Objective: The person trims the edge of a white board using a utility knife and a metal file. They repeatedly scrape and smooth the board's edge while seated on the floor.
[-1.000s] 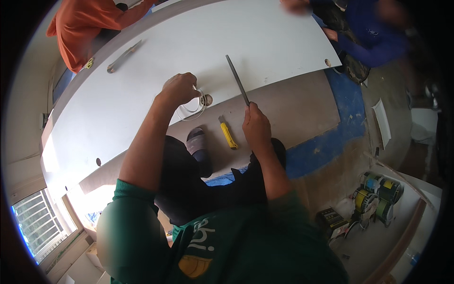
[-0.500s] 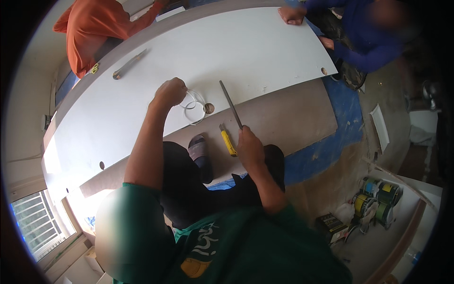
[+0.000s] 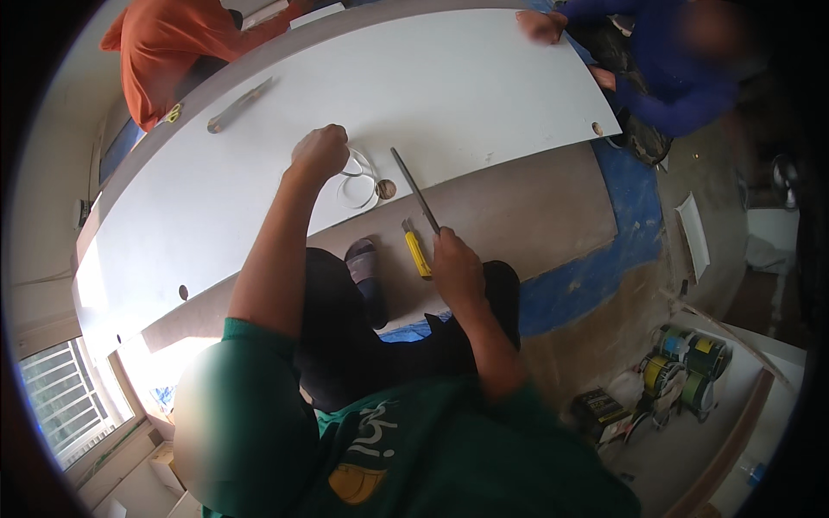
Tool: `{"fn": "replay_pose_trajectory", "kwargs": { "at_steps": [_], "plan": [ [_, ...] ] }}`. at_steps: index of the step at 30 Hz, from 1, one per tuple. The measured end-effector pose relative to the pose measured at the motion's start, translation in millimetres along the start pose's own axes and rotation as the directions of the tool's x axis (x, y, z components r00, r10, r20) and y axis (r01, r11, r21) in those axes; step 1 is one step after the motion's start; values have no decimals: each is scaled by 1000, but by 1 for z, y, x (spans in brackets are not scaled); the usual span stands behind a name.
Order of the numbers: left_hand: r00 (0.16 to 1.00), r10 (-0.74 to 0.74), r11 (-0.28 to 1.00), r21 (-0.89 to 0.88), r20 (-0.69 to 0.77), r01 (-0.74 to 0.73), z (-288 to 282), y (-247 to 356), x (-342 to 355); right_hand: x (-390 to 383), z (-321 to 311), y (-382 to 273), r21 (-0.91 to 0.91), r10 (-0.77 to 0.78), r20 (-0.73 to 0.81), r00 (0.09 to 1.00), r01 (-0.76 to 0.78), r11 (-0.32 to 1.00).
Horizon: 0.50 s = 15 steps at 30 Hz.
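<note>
My right hand [image 3: 458, 268] is closed round one end of a long dark file [image 3: 414, 190], whose free end points up and to the left over the white panel [image 3: 458, 78]. Over the panel, my left hand [image 3: 321, 152] is closed on a thin white strip [image 3: 356, 193] that hangs or lies in loops beside a round hole [image 3: 386, 189] near the panel's near edge. The strip's end inside the fingers is hidden. Just left of my right hand lies a yellow utility knife [image 3: 416, 251] on the brown board below.
A long grey cutting tool [image 3: 237, 107] lies on the panel's left half, with yellow-handled scissors [image 3: 174, 113] past its far edge. Two people sit across: one in orange [image 3: 177, 52], one in blue [image 3: 673, 86] with a hand on the panel. Several spools [image 3: 665, 375] stand at lower right.
My left hand has shifted slightly up and right with the strip, whose loops have changed shape. The file has moved slightly left at its tip. The whole view has shifted a little.
</note>
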State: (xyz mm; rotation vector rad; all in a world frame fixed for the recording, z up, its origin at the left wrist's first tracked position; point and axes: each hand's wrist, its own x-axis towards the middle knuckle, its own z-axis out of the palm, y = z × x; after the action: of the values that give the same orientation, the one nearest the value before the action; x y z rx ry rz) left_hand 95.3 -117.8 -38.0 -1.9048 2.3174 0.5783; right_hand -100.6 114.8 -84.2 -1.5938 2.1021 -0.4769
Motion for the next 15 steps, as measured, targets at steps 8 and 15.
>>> {"fn": "replay_pose_trajectory", "kwargs": {
  "at_steps": [8,15],
  "plan": [
    [957,-2,981,-188,-290,-55,2,-10,16,-24,11,-17,17,62,129,990,-64,998],
    [868,-176,881,-467,-464,-71,-14,2,14,23,-9,4,37,155,22,988,-156,987]
  ]
}}
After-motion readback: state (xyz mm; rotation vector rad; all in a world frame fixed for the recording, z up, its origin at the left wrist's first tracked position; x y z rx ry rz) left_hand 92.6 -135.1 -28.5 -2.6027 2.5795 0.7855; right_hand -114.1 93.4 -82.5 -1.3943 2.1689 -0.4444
